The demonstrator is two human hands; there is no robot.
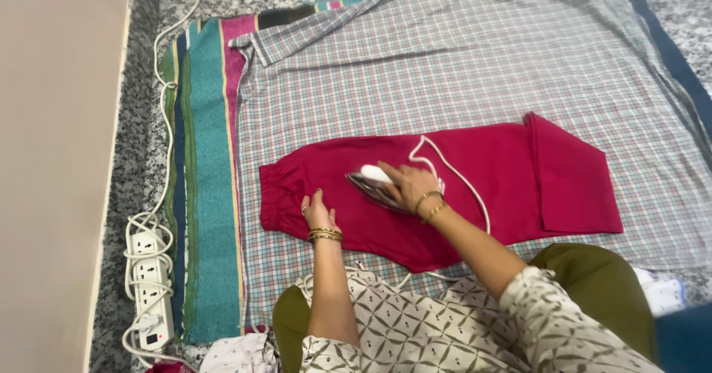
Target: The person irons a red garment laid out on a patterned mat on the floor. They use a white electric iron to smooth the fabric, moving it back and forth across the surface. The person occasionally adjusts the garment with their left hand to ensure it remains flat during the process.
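Note:
A folded crimson garment (475,176) with an elastic waist lies flat on a checked cloth (460,61). My right hand (409,185) grips the white handle of a clothes iron (369,182), which rests on the garment near its waist end. My left hand (317,211) lies flat on the garment just left of the iron, fingers spread and holding nothing. The iron's white cord (463,184) loops across the garment behind my right wrist. Gold bangles ring both wrists.
A striped green and pink blanket (208,195) lies under the checked cloth on a speckled stone floor (137,121). A white power strip (152,288) with coiled cable sits at the left by a beige wall (52,165). My knees in olive trousers (593,276) are close in front.

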